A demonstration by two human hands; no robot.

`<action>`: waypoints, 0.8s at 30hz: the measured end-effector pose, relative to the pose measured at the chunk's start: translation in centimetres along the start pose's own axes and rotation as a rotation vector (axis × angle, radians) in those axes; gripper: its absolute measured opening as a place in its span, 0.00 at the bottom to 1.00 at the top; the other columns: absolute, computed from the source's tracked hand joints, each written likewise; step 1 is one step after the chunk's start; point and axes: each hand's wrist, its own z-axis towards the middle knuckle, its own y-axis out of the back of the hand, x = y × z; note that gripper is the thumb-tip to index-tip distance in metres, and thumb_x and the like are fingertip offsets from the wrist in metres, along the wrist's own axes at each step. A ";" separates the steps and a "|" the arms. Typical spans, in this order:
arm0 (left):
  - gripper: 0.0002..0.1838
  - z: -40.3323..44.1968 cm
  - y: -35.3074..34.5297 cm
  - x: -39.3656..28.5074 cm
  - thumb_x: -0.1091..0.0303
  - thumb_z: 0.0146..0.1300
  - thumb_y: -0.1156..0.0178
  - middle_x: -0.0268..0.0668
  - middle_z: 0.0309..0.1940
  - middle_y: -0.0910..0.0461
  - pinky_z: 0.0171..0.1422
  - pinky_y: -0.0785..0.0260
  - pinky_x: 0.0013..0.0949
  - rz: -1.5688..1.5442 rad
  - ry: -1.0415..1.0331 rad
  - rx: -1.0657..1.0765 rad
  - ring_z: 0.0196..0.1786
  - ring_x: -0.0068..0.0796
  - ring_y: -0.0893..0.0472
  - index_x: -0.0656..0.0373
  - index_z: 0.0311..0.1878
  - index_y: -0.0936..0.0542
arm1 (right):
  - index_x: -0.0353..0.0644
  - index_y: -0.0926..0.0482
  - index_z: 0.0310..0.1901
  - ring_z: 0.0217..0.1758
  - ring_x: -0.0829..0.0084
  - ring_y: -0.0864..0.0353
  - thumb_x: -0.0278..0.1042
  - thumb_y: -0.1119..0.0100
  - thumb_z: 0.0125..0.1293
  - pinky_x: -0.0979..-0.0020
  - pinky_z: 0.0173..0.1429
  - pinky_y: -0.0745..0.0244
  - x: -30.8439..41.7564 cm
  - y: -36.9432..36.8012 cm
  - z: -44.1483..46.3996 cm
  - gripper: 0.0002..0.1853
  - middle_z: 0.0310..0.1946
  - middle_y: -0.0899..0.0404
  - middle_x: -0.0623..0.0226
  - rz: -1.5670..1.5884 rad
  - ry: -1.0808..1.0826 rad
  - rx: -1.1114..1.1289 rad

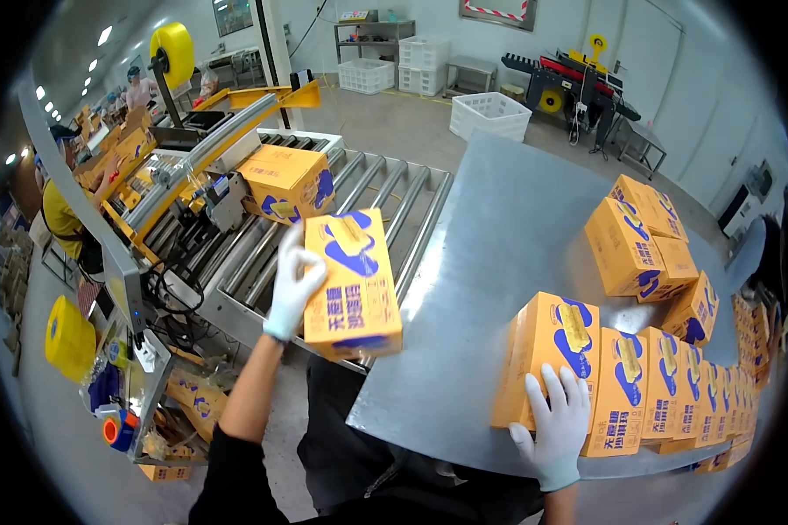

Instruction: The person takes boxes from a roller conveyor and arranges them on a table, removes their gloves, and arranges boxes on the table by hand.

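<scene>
Orange box [353,284] pinched by its side in the gloved left hand [294,287], above the rollers [392,187] just off the counter's [499,227] left edge.
Its face carries bold blue characters beneath a blue patch with a yellow bar; the right hand [559,424], fingers spread, lies on a matching box [538,346] by the counter's near edge.

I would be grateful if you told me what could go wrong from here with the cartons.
The left hand alone supports the lifted carton, so it might twist or slip.

The right hand lies on the end carton of a row near the table's edge; a careless push could nudge cartons off.

Another carton sits close by on the roller conveyor, so the lifted one may bump it.
</scene>
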 end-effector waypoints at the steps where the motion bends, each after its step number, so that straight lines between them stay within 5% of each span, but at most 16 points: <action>1: 0.24 -2.4 0.4 0.3 0.62 0.74 0.41 0.47 0.76 0.35 0.82 0.40 0.45 -0.245 0.159 -0.023 0.77 0.39 0.33 0.61 0.68 0.26 | 0.43 0.21 0.66 0.71 0.42 0.33 0.69 0.53 0.74 0.37 0.75 0.41 0.2 -0.1 -0.1 0.37 0.67 0.27 0.51 0.006 -0.008 -0.006; 2: 0.27 -3.6 -0.3 -1.5 0.62 0.75 0.42 0.46 0.77 0.37 0.81 0.39 0.44 -0.540 0.388 -0.028 0.78 0.37 0.35 0.62 0.73 0.30 | 0.43 0.21 0.66 0.71 0.42 0.32 0.68 0.52 0.74 0.37 0.74 0.41 0.3 -0.1 -0.1 0.37 0.67 0.26 0.52 0.009 -0.014 -0.015; 6: 0.38 -3.9 -5.2 -2.4 0.60 0.74 0.41 0.45 0.80 0.39 0.83 0.43 0.40 -0.547 0.377 0.028 0.80 0.37 0.38 0.62 0.82 0.42 | 0.43 0.21 0.66 0.71 0.42 0.33 0.65 0.47 0.72 0.38 0.74 0.41 0.6 0.2 0.0 0.34 0.68 0.27 0.52 0.020 -0.007 -0.058; 8: 0.39 -4.4 -9.3 -2.2 0.61 0.75 0.41 0.45 0.81 0.41 0.84 0.47 0.39 -0.356 0.284 0.225 0.82 0.36 0.40 0.63 0.83 0.44 | 0.40 0.21 0.64 0.69 0.44 0.28 0.55 0.38 0.69 0.43 0.73 0.35 -0.1 1.2 0.3 0.30 0.65 0.24 0.51 0.081 0.032 -0.046; 10: 0.38 -5.9 -14.3 -4.8 0.64 0.77 0.43 0.45 0.80 0.39 0.83 0.46 0.38 -0.560 0.467 0.372 0.80 0.34 0.38 0.64 0.84 0.45 | 0.37 0.21 0.62 0.65 0.46 0.23 0.45 0.33 0.67 0.49 0.70 0.30 -2.7 1.8 1.5 0.27 0.61 0.20 0.50 0.304 -0.013 -0.003; 12: 0.35 -8.9 -18.6 -2.9 0.64 0.77 0.44 0.44 0.70 0.27 0.70 0.29 0.36 -0.341 0.661 0.350 0.67 0.30 0.24 0.63 0.83 0.42 | 0.36 0.20 0.60 0.61 0.48 0.21 0.40 0.34 0.68 0.50 0.66 0.27 -4.7 2.4 3.8 0.23 0.56 0.18 0.50 0.245 0.033 -0.230; 14: 0.23 -8.5 -19.5 -4.4 0.66 0.78 0.48 0.37 0.48 0.16 0.41 0.19 0.28 -0.831 0.799 0.308 0.42 0.21 0.15 0.61 0.72 0.30 | 0.41 0.19 0.56 0.59 0.54 0.21 0.50 0.38 0.70 0.50 0.69 0.34 -8.1 0.8 6.2 0.23 0.53 0.17 0.55 0.044 -0.013 -0.263; 15: 0.18 -8.5 -18.2 -1.2 0.56 0.81 0.46 0.37 0.49 0.15 0.49 0.15 0.36 -0.832 0.700 0.474 0.46 0.29 0.12 0.57 0.63 0.24 | 0.43 0.18 0.57 0.57 0.56 0.20 0.57 0.43 0.71 0.47 0.70 0.37 -10.1 -1.6 7.2 0.26 0.54 0.17 0.56 -0.042 -0.099 -0.253; 16: 0.22 -8.9 -18.2 -1.9 0.53 0.82 0.46 0.38 0.54 0.16 0.54 0.15 0.35 -0.860 0.695 0.385 0.51 0.29 0.13 0.58 0.67 0.26 | 0.44 0.17 0.58 0.57 0.56 0.19 0.63 0.48 0.72 0.45 0.71 0.39 -11.4 -2.5 8.4 0.30 0.54 0.17 0.56 -0.069 -0.273 0.000; 17: 0.26 -9.4 -16.9 -0.7 0.52 0.83 0.49 0.39 0.61 0.18 0.61 0.18 0.35 -0.766 0.650 0.314 0.58 0.29 0.15 0.59 0.73 0.29 | 0.44 0.17 0.55 0.58 0.55 0.18 0.64 0.53 0.74 0.53 0.67 0.35 -11.3 -4.1 9.6 0.30 0.54 0.16 0.56 -0.014 -0.413 0.024; 19: 0.30 -10.7 -14.5 -3.7 0.51 0.84 0.53 0.40 0.64 0.21 0.67 0.25 0.34 -0.651 0.609 0.284 0.64 0.27 0.19 0.62 0.79 0.35 | 0.42 0.16 0.52 0.54 0.54 0.17 0.63 0.55 0.75 0.52 0.68 0.36 -10.3 -4.7 10.9 0.30 0.50 0.17 0.52 0.082 -0.404 0.048; 22: 0.29 -11.8 -15.1 -6.2 0.47 0.84 0.54 0.38 0.60 0.20 0.69 0.30 0.32 -0.605 0.641 0.257 0.61 0.26 0.20 0.60 0.73 0.31 | 0.40 0.16 0.49 0.53 0.53 0.18 0.61 0.54 0.75 0.50 0.72 0.38 -10.9 -4.0 9.5 0.29 0.47 0.18 0.51 0.074 -0.390 0.036; 24: 0.35 -12.3 -14.5 -6.8 0.46 0.84 0.59 0.43 0.72 0.27 0.79 0.38 0.40 -0.567 0.608 0.378 0.73 0.33 0.27 0.62 0.82 0.41 | 0.39 0.16 0.48 0.53 0.52 0.19 0.60 0.53 0.76 0.50 0.73 0.39 -10.7 -4.1 8.5 0.28 0.45 0.19 0.51 0.059 -0.363 0.048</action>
